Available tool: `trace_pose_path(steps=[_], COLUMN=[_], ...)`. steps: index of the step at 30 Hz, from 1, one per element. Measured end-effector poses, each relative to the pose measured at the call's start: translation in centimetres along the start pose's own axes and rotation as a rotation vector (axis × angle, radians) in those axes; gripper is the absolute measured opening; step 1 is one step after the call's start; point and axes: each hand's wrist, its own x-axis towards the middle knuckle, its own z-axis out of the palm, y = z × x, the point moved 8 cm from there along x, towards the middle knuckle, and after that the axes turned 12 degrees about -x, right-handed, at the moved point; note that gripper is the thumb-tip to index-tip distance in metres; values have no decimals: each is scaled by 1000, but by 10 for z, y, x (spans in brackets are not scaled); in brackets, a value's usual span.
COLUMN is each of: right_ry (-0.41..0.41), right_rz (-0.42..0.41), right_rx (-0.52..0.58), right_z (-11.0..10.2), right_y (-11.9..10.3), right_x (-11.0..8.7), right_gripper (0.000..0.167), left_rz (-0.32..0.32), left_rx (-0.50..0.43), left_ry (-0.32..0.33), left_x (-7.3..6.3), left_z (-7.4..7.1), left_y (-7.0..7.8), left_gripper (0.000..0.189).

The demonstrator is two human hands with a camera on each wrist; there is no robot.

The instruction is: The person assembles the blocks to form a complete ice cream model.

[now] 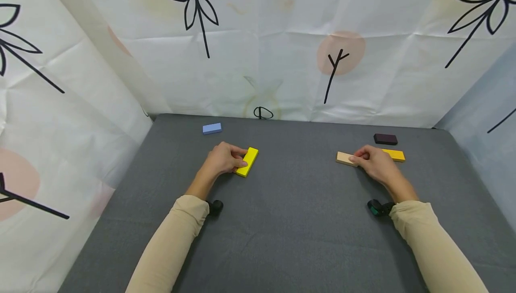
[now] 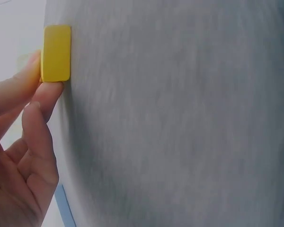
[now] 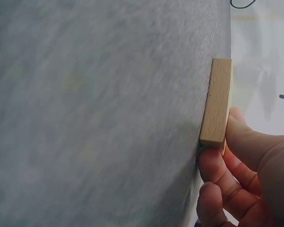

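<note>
My left hand (image 1: pixel 226 157) pinches a bright yellow block (image 1: pixel 251 158) between thumb and fingers, left of the table's middle. In the left wrist view the end face of that yellow block (image 2: pixel 57 53) points at the camera, with thumb and fingertips at its edges. On the right side, my right hand (image 1: pixel 376 164) grips a plain wooden block (image 1: pixel 345 158) by its right end. A long side of the wooden block (image 3: pixel 217 101) shows its grain in the right wrist view, close over the grey cloth.
Behind my left hand lies a blue block (image 1: pixel 212 128). Beyond my right hand are a dark brown block (image 1: pixel 385 139) and an orange-yellow block (image 1: pixel 395 155), the latter partly hidden by the hand. Grey cloth covers the table (image 1: pixel 282 221); patterned white curtains (image 1: pixel 274 37) stand behind and at the sides.
</note>
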Motion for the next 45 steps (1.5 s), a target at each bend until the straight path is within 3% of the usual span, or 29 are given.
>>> trace_pose_path(steps=[9, 21, 34, 45], right_ry=[-10, -29, -11, 3], right_rz=[-25, -35, -56, -62], right_rx=[-3, 55, 83, 71], right_z=[3, 12, 24, 28], right_y=[-17, -45, -81, -92], right_x=[13, 33, 52, 63], right_gripper=[40, 40, 37, 36], left_rz=[27, -25, 38, 81], left_rx=[-40, -88, -73, -30], left_ry=[-8, 45, 58, 106], left_x=[-1, -4, -13, -16], left_z=[18, 44, 72, 99], left_y=[12, 22, 42, 59], left_gripper=[46, 48, 46, 45])
